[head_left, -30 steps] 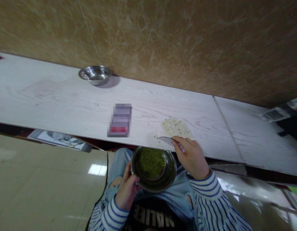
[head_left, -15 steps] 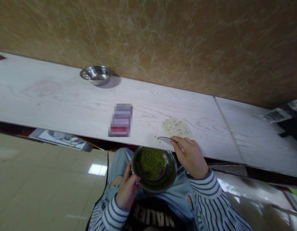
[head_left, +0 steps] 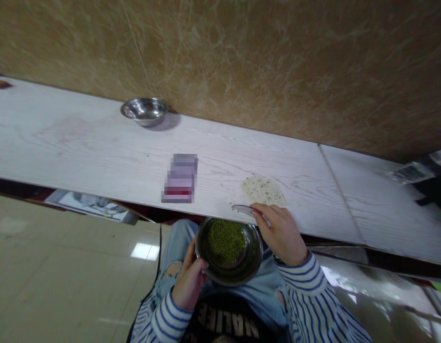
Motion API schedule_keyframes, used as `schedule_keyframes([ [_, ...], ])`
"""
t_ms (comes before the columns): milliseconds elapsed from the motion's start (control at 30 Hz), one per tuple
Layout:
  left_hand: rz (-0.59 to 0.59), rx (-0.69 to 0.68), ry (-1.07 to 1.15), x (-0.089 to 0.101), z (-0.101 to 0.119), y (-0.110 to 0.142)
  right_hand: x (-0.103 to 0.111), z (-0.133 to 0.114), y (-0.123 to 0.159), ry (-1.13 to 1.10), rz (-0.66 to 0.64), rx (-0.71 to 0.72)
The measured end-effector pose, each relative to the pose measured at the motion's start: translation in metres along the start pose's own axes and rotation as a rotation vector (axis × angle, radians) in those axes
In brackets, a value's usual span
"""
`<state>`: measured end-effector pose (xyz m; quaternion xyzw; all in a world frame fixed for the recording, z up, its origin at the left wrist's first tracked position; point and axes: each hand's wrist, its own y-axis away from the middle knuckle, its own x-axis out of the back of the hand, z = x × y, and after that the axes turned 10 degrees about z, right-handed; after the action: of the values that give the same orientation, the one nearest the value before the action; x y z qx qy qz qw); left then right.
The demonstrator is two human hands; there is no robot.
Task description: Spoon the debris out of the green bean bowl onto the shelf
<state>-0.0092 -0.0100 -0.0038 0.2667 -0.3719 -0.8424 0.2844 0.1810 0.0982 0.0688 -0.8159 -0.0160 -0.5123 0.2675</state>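
Note:
My left hand (head_left: 192, 276) grips the rim of a steel bowl (head_left: 254, 267) at its left side, thumb on the near edge. Green mung beans (head_left: 225, 240) fill much of the bowl, which sits over my lap below the table edge. My right hand (head_left: 282, 233) pinches a thin, flat, pale piece with a curved edge (head_left: 242, 208); its exact kind is unclear. The piece is held low at the table's front edge, above the bowl's far rim. Just beyond my right fingers lies a pile of white rice (head_left: 261, 189) with dark green beans scattered in it.
A phone-like blurred rectangle (head_left: 181, 178) lies left of the rice on the white table (head_left: 220, 147). An unheld steel bowl (head_left: 145, 112) stands at the back by the marble wall (head_left: 242, 66). A black object (head_left: 435, 183) is at the far right.
My right hand has shifted slightly left and nearer with the flat piece. My left hand still holds the bowl in about the same place. The view has drifted slightly.

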Motion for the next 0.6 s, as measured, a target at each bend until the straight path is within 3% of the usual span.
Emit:
schedule_keyframes([
  [600, -0.022, -0.004, 0.015, 0.0071, -0.0006, -0.0072, -0.0080, -0.0030, -0.0081, 0.048, 0.030, -0.043],
])
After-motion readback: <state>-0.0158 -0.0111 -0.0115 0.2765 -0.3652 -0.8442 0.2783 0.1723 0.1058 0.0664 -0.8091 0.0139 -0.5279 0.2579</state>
